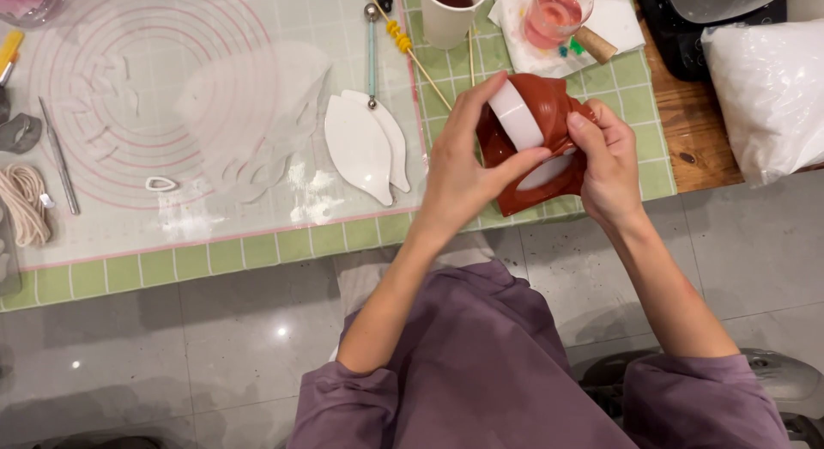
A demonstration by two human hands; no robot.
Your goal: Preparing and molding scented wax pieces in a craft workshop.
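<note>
— What lies nearest?

— A purple-clad lap and grey tiled floor, then the bench's (257, 251) near edge. Both hands work just over that edge, toward its right corner, with bare green mat either side.

— And the hands?

— The left hand (459, 170) comes up from below, wrist bent, its grip closed around the red-brown mould (536, 136), thumb pressing a white strip (515, 114). The right hand (605, 161) grips the mould's right side, fingers curled over the rim.

— Further out?

— Left of the hands, two white leaf shapes (365, 144) lie on a clear mat with pink circles (129, 80). At the far edge stand a paper cup (451, 20) and a glass of pink liquid (554, 15). A white bag (768, 88) sits at the far right.
</note>
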